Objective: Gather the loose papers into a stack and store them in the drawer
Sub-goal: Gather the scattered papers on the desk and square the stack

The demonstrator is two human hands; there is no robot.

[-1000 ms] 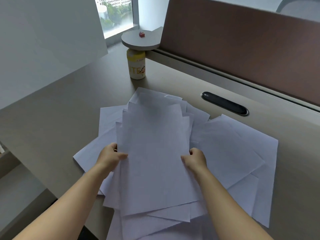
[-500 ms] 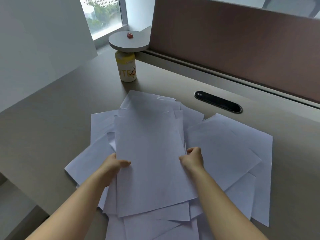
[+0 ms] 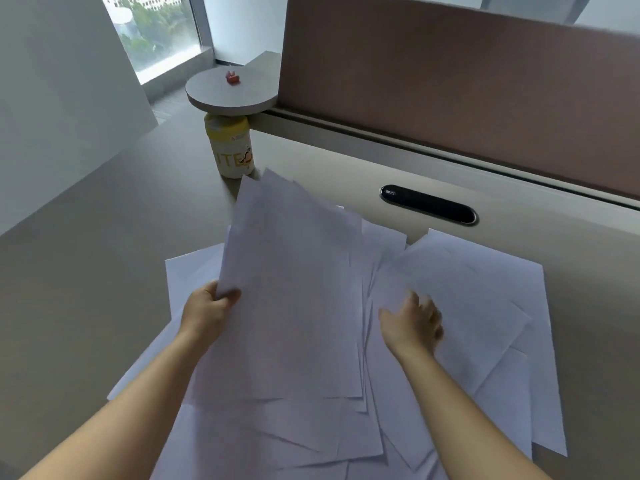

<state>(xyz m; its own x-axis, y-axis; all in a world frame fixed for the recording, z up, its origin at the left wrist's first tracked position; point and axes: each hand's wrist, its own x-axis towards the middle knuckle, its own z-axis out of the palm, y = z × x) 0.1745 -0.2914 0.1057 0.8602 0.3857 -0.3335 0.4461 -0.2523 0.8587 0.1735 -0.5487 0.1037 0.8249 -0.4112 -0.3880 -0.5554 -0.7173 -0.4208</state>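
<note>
Several white sheets lie fanned out over the beige desk (image 3: 104, 271). A partial stack of papers (image 3: 294, 306) is lifted at its far end, with my left hand (image 3: 207, 308) pinching its left edge, thumb on top. Over the loose sheets on the right (image 3: 485, 299) my right hand (image 3: 414, 322) hovers with fingers spread, holding nothing. More sheets (image 3: 277, 445) poke out under the stack near the desk's front edge. No drawer is in view.
A yellow-and-white jar (image 3: 230, 150) stands at the back, under a round grey shelf (image 3: 230, 93) with a small red item (image 3: 232, 77). A black cable grommet (image 3: 427, 204) sits in the desk before the brown partition (image 3: 450, 91). A white wall panel is on the left.
My right hand let go of the stack's right edge and moved right over the loose sheets, fingers opening. My left hand raised the stack's far end. The view shifted closer.
</note>
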